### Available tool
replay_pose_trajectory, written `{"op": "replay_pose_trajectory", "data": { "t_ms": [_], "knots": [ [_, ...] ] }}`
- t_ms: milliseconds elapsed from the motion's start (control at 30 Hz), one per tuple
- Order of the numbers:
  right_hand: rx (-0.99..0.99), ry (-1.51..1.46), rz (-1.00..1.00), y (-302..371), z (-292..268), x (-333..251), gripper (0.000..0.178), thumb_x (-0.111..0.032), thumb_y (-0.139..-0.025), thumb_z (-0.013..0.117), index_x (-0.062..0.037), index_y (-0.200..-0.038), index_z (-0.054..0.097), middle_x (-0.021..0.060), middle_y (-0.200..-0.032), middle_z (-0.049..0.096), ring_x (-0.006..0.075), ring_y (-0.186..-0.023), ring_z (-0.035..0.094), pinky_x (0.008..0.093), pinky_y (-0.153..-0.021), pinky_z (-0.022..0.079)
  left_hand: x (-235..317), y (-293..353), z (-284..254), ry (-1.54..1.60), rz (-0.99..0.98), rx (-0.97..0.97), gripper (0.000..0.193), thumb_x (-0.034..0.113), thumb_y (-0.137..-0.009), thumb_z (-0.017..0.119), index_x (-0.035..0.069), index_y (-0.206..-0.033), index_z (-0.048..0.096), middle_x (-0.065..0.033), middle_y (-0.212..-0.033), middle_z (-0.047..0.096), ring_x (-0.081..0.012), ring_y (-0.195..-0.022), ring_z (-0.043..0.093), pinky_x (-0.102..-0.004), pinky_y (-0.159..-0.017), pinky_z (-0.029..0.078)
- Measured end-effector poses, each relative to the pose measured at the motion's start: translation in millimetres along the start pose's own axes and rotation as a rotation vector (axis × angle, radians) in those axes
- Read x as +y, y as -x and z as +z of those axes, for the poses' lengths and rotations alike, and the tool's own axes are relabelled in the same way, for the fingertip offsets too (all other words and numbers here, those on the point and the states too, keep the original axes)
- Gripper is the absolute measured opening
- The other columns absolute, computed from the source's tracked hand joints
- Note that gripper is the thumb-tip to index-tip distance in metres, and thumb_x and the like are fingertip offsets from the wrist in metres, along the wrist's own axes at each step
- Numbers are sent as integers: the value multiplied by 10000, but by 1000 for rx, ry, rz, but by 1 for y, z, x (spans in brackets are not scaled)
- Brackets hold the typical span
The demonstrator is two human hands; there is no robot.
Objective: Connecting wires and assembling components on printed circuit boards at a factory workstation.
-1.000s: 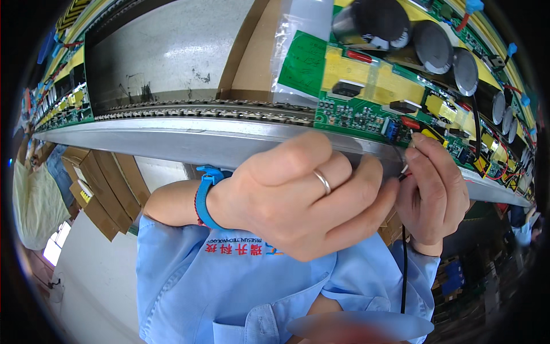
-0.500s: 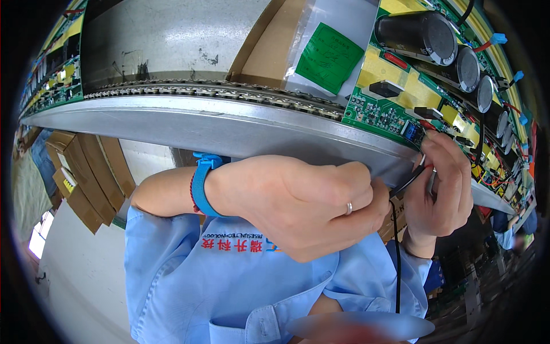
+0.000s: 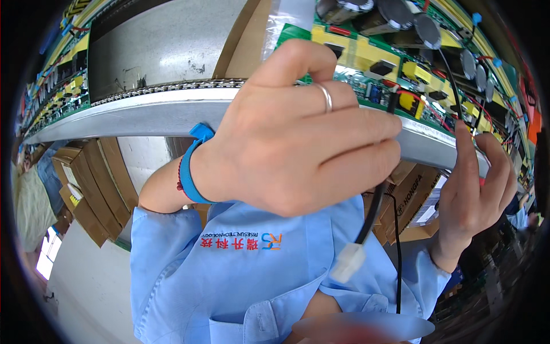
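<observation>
My left hand [image 3: 303, 132], wearing a ring and a blue wristband, is closed around a black cable [image 3: 375, 209] in front of the rail. A white plug [image 3: 348, 262] hangs from the cable's lower end; the upper end rises past my fingertips toward the green circuit boards [image 3: 372, 86]. Off to the right, my right hand [image 3: 478, 183] has its fingers curled at the boards' near edge. A thin black wire [image 3: 451, 77] runs down to its index fingertip, and a small red piece shows between the fingers. How firmly it pinches the wire is partly hidden.
A metal rail [image 3: 154, 117] with a chain [image 3: 172, 89] crosses ahead of me. Large black capacitors [image 3: 395, 14] stand on the boards. More boards [image 3: 69, 92] sit at far left. Cardboard boxes [image 3: 94, 183] stand below the rail, left and right.
My hands have moved apart: the left up toward the boards, the right farther right. The white plug has come into view below my left hand. The boards appear shifted left.
</observation>
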State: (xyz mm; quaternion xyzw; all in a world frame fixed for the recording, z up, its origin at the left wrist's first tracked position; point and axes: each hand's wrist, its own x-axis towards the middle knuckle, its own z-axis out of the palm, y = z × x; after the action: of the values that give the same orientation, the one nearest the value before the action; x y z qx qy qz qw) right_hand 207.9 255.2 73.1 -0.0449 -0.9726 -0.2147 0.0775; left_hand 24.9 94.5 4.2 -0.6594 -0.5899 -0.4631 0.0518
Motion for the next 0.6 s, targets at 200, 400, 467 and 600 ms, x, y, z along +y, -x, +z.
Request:
{"op": "replay_pose_trajectory", "data": {
  "t_ms": [200,400,467,600],
  "knots": [
    [362,-480,150,-19,31,-8,257,154,-780,669,54,-1013,710,147,-937,690,244,-858,677,310,-747,548,10,-10,15,-32,-48,-20,193,167,-643,705,115,-829,701,10,-836,673,-127,-642,602,-275,-668,385],
    [518,-1054,340,-30,61,-6,200,177,-768,645,80,-941,670,169,-919,707,248,-853,681,302,-778,539,15,-16,48,-72,-70,201,130,140,-597,596,84,-655,494,-27,-679,428,-148,-554,484,-269,-533,405],
    [518,-1091,334,-33,67,-8,200,181,-766,642,77,-935,668,170,-923,709,250,-855,681,303,-777,537,18,-12,47,-70,-88,189,125,131,-589,586,60,-665,519,-38,-684,438,-149,-547,474,-267,-525,403],
    [496,-1100,276,-36,69,-4,204,187,-757,638,70,-922,663,183,-934,712,239,-851,672,290,-772,526,20,-12,46,-28,-103,176,188,136,-581,584,21,-729,595,-42,-697,467,-140,-553,477,-269,-540,409]
  ]
}}
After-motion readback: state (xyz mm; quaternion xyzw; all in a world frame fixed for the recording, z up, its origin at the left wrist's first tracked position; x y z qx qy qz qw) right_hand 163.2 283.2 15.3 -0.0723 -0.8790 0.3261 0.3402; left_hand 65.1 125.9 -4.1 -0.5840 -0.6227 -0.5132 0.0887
